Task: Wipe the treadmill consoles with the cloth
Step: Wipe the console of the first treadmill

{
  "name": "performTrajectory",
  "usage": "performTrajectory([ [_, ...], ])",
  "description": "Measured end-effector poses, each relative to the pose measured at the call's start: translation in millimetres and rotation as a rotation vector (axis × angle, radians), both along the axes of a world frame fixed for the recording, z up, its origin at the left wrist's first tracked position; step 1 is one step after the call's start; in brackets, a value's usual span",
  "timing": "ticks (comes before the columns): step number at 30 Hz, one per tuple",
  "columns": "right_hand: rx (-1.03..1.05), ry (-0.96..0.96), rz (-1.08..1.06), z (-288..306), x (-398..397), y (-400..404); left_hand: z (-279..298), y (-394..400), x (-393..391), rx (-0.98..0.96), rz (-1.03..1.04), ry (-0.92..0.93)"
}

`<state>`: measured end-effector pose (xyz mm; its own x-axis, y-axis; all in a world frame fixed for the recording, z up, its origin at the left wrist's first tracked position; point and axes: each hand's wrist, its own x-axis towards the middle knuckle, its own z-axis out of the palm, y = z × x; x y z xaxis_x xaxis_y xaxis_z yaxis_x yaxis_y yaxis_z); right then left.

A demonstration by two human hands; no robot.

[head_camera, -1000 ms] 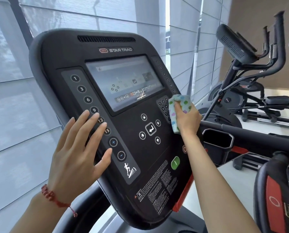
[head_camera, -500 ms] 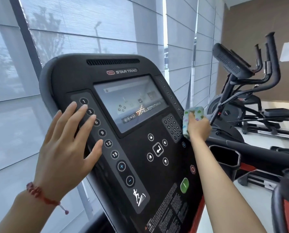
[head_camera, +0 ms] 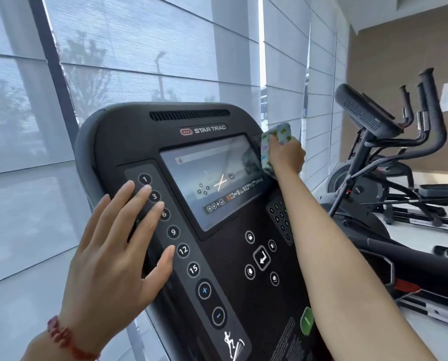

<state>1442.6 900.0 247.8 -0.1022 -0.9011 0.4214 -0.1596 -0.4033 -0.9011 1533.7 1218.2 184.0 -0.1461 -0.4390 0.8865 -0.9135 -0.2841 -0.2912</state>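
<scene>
A: Head view, item one?
B: Treadmill console point(head_camera: 150, 131), black, tilted, marked STAR TRAC; screen point(head_camera: 212, 178) lit, a column of numbered buttons point(head_camera: 173, 231) down its left side.

A: Left hand?
B: Left hand point(head_camera: 113, 259), fingers straight and spread, holding nothing, fingertips lying against the console's left edge beside buttons 1 to 12. Red bracelet point(head_camera: 64, 337) at the wrist.

A: Right hand?
B: Right hand point(head_camera: 286, 155), fingers curled round the cloth point(head_camera: 273, 142), pressing it to the console's upper right edge, just beside the screen's top corner.

A: The cloth itself?
B: Pale, with green and purple dots, bunched.

A: Surroundings?
B: Grey window blinds point(head_camera: 139, 48) behind; an elliptical trainer point(head_camera: 374, 157) to the right, well apart.
</scene>
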Motion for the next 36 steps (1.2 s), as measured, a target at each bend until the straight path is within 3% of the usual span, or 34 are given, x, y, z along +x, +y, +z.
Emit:
performTrajectory([
  [8, -0.075, 0.045, 0.099, 36, 23, -4, -1, 1, 1, 0.012, -0.001, -0.008],
  [26, 0.063, 0.072, 0.011, -92, -62, 5, -3, 1, 1, 0.017, 0.020, -0.019],
  [36, -0.163, 0.032, 0.157, -94, -57, 94, -4, -1, -3, 0.020, 0.037, 0.005],
])
